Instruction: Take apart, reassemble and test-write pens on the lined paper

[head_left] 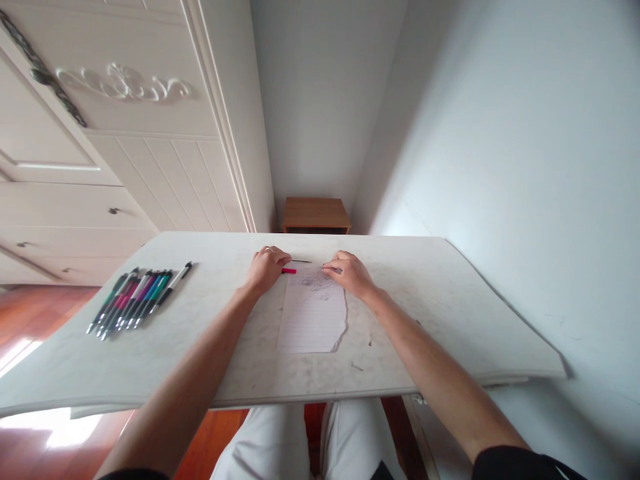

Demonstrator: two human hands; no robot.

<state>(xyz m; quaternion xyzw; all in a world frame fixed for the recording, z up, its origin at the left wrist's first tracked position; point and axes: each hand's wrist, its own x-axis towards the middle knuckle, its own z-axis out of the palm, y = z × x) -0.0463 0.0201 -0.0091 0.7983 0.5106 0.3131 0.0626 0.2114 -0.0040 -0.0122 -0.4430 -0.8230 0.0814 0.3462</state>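
Note:
My left hand point(267, 267) rests closed on the white table point(430, 300), its fingers curled round a pen part with a pink section point(289, 271) and a thin dark refill tip pointing right. My right hand point(351, 273) is closed too, pinching a small grey pen piece point(334, 270) at the top edge of a lined sheet of paper point(311, 317). The sheet has a torn right edge and pencil-like scribbles near its top. Both hands sit at the far end of the sheet, a short gap between them.
Several pens point(136, 298) with green, pink and blue grips lie side by side at the table's left. A white wardrobe point(115, 133) stands at the left, a small wooden stand point(315, 214) beyond the table, a wall at the right.

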